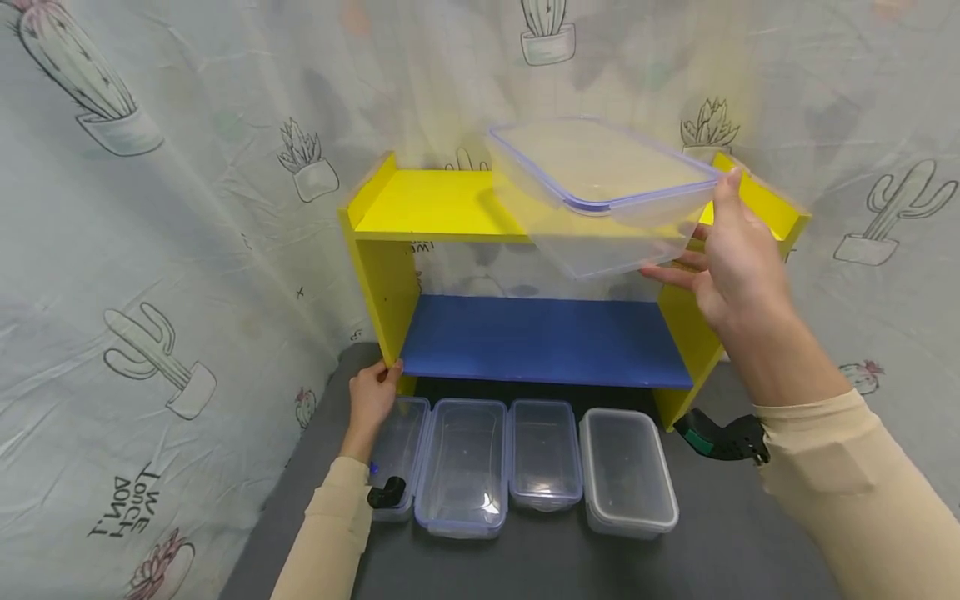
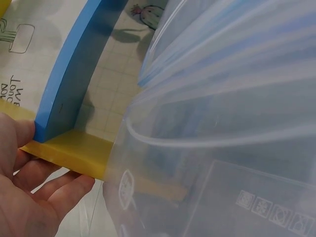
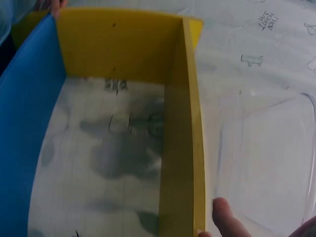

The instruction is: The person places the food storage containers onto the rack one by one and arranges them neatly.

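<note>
Smooth, clear, glossy plastic on the raised container [image 1: 600, 171] and the lidded boxes [image 1: 461, 454]. Smooth, painted-looking surface on the yellow-and-blue shelf [image 1: 547, 337]; thin, wrinkled sheeting for the cactus-print backdrop [image 1: 247, 200]. Matt cloth on the sleeves [image 1: 847, 475], matt finish on the tabletop [image 1: 547, 558].

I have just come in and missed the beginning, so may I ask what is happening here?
A person's right hand holds a clear lidded container, tilted, by the yellow top board of a small shelf unit. Their left hand grips the unit's left side panel, beside the blue board. Four more lidded containers stand in a row on the dark table at the unit's front.
</note>
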The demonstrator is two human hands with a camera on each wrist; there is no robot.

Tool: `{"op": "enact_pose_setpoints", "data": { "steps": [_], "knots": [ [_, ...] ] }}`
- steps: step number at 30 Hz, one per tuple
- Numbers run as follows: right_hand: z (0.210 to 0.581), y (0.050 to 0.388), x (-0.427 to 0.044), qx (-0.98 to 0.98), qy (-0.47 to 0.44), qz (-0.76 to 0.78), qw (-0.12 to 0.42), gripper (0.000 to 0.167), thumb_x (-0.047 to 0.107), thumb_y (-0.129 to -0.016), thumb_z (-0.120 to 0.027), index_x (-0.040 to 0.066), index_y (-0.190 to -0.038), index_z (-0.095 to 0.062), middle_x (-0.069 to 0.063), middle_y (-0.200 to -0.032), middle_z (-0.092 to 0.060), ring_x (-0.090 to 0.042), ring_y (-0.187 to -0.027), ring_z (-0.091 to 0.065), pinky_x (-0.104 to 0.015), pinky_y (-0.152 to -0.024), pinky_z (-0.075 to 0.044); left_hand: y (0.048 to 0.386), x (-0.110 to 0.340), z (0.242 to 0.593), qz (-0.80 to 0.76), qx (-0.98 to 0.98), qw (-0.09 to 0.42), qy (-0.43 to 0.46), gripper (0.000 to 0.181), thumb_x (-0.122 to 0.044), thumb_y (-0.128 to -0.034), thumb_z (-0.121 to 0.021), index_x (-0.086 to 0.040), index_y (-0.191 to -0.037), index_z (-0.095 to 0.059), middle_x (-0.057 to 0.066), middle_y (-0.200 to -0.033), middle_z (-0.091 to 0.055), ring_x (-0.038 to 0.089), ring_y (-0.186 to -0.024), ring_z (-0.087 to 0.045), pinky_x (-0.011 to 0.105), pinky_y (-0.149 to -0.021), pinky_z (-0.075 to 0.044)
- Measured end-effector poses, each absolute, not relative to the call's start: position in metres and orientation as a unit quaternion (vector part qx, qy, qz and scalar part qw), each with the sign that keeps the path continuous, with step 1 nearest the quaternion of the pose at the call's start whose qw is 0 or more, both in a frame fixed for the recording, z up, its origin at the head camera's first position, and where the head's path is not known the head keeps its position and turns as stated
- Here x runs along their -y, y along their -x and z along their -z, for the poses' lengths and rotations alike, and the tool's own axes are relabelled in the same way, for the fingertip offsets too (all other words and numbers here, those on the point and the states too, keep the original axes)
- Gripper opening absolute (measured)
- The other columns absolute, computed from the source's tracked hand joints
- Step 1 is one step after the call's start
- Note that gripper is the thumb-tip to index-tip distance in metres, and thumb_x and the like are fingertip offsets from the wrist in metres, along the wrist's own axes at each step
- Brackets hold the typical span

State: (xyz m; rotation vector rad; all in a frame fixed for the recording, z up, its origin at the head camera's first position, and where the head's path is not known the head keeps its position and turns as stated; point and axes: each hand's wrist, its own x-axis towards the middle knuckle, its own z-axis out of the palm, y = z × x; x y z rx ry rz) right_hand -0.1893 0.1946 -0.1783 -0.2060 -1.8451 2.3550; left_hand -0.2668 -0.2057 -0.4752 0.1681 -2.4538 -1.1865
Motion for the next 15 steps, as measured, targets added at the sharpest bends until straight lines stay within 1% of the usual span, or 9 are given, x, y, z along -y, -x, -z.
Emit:
{"op": "enact_pose_setpoints", "data": {
  "steps": [1, 2, 3, 4, 6, 8, 10, 13, 15],
  "knots": [
    [0.180, 0.188, -0.195, 0.651, 0.057, -0.753, 0.079, 0.060, 0.067, -0.086, -0.045, 0.035, -0.137, -0.049, 0.000, -0.130, -0.042, -0.031, -0.121, -0.046, -0.038, -0.070, -0.059, 0.267, 0.206, 0.475, 0.424, 0.880, 0.205, -0.060, 0.029, -0.029, -0.0947, -0.062, -0.004, -0.093, -0.076, 0.016, -0.081, -0.074, 0.030, -0.069, -0.064, 0.029, -0.057, -0.046],
    [0.181, 0.186, -0.196, 0.683, 0.045, -0.723, 0.092, 0.062, 0.067, -0.089, -0.042, 0.036, -0.142, -0.043, 0.000, -0.138, -0.039, -0.029, -0.122, -0.045, -0.034, -0.072, -0.059, 0.267, 0.205, 0.475, 0.424, 0.880, 0.206, -0.060, 0.029, -0.029, -0.0947, -0.062, -0.004, -0.093, -0.076, 0.015, -0.081, -0.074, 0.030, -0.069, -0.064, 0.029, -0.057, -0.046],
    [0.184, 0.184, -0.196, 0.717, 0.031, -0.687, 0.115, 0.062, 0.065, -0.092, -0.040, 0.036, -0.146, -0.037, 0.000, -0.142, -0.037, -0.027, -0.121, -0.046, -0.032, -0.075, -0.058, 0.267, 0.205, 0.476, 0.424, 0.880, 0.206, -0.059, 0.029, -0.029, -0.0947, -0.062, -0.004, -0.094, -0.076, 0.015, -0.081, -0.074, 0.030, -0.069, -0.064, 0.029, -0.057, -0.046],
    [0.186, 0.183, -0.196, 0.747, 0.017, -0.649, 0.143, 0.060, 0.061, -0.095, -0.039, 0.038, -0.149, -0.031, 0.001, -0.145, -0.036, -0.023, -0.121, -0.047, -0.030, -0.078, -0.057, 0.267, 0.205, 0.476, 0.424, 0.879, 0.208, -0.058, 0.028, -0.029, -0.0946, -0.062, -0.004, -0.094, -0.076, 0.015, -0.081, -0.074, 0.029, -0.069, -0.064, 0.029, -0.057, -0.046],
    [0.193, 0.181, -0.195, 0.771, -0.010, -0.603, 0.203, 0.054, 0.049, -0.100, -0.041, 0.040, -0.151, -0.026, 0.000, -0.150, -0.036, -0.019, -0.119, -0.048, -0.025, -0.082, -0.054, 0.267, 0.205, 0.476, 0.425, 0.879, 0.211, -0.056, 0.028, -0.029, -0.0946, -0.062, -0.004, -0.094, -0.076, 0.015, -0.081, -0.074, 0.029, -0.069, -0.065, 0.029, -0.057, -0.046],
    [0.200, 0.181, -0.193, 0.759, -0.038, -0.601, 0.247, 0.054, 0.036, -0.101, -0.046, 0.042, -0.150, -0.026, -0.001, -0.146, -0.041, -0.018, -0.117, -0.052, -0.020, -0.083, -0.053, 0.266, 0.205, 0.476, 0.428, 0.877, 0.210, -0.058, 0.028, -0.029, -0.0947, -0.062, -0.004, -0.093, -0.076, 0.015, -0.081, -0.074, 0.029, -0.068, -0.065, 0.029, -0.057, -0.046],
    [0.206, 0.181, -0.191, 0.746, -0.052, -0.605, 0.273, 0.052, 0.030, -0.100, -0.051, 0.042, -0.147, -0.034, 0.000, -0.132, -0.050, -0.016, -0.111, -0.056, -0.016, -0.079, -0.053, 0.265, 0.205, 0.476, 0.429, 0.876, 0.211, -0.060, 0.028, -0.029, -0.0948, -0.062, -0.005, -0.093, -0.076, 0.016, -0.081, -0.074, 0.029, -0.068, -0.064, 0.029, -0.056, -0.046],
    [0.209, 0.182, -0.188, 0.739, -0.059, -0.610, 0.279, 0.049, 0.028, -0.099, -0.053, 0.042, -0.144, -0.039, 0.002, -0.119, -0.052, -0.018, -0.106, -0.058, -0.012, -0.073, -0.053, 0.265, 0.205, 0.475, 0.428, 0.877, 0.208, -0.060, 0.028, -0.029, -0.0951, -0.062, -0.005, -0.096, -0.076, 0.016, -0.082, -0.074, 0.029, -0.070, -0.065, 0.029, -0.057, -0.046],
    [0.209, 0.181, -0.184, 0.755, -0.060, -0.593, 0.273, 0.050, 0.030, -0.099, -0.052, 0.045, -0.145, -0.036, -0.001, -0.123, -0.056, -0.016, -0.108, -0.058, -0.011, -0.073, -0.052, 0.265, 0.205, 0.475, 0.429, 0.878, 0.207, -0.058, 0.029, -0.029, -0.0954, -0.061, -0.005, -0.096, -0.076, 0.016, -0.083, -0.074, 0.029, -0.071, -0.065, 0.029, -0.058, -0.047]
  ]
}}
